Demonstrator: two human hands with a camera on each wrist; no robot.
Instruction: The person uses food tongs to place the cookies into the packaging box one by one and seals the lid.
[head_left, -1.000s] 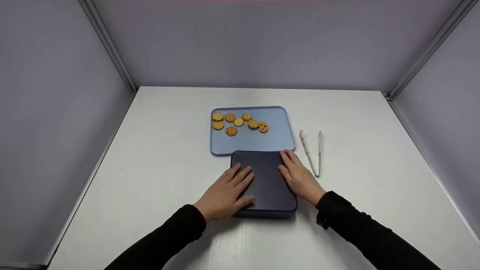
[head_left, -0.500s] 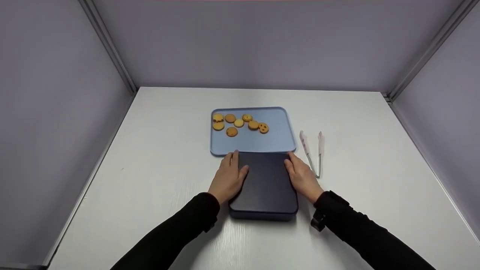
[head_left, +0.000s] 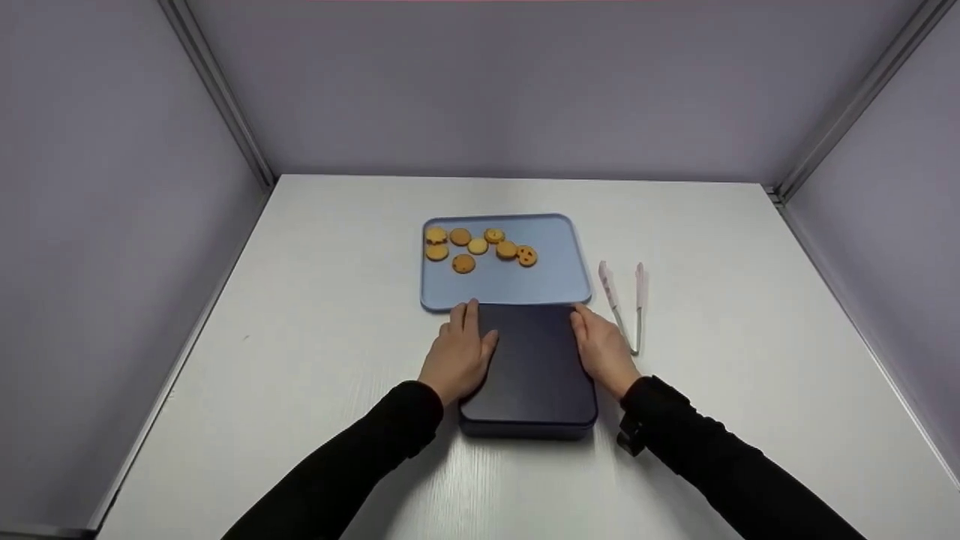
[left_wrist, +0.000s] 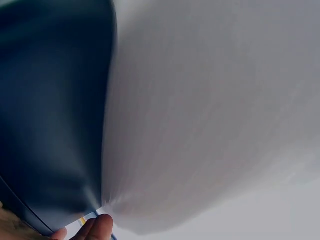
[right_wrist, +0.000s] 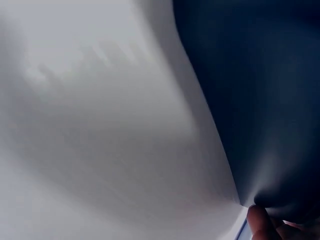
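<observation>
A dark navy rectangular box (head_left: 536, 367) with its lid on lies on the white table, its far edge right at the near rim of the tray. My left hand (head_left: 456, 360) grips the box's left side, thumb on the lid and fingers along the side. On the opposite side, my right hand (head_left: 606, 351) holds the box near its far right corner. The left wrist view shows the box's side wall (left_wrist: 55, 110) with fingertips (left_wrist: 102, 226) at its far corner. Fingertips (right_wrist: 257, 217) also meet the box wall (right_wrist: 260, 100) in the right wrist view.
Beyond the box lies a light blue tray (head_left: 547, 281) with several round cookies (head_left: 463, 263), mostly toward its left. Metal tongs (head_left: 640, 300) with pale, patterned ends lie spread to the right. Grey panels (head_left: 480, 90) wall the table at the back and sides.
My left hand has moved from lying flat on the lid to gripping the box's left side. The right hand has shifted slightly along the right side. The tray and tongs stay put.
</observation>
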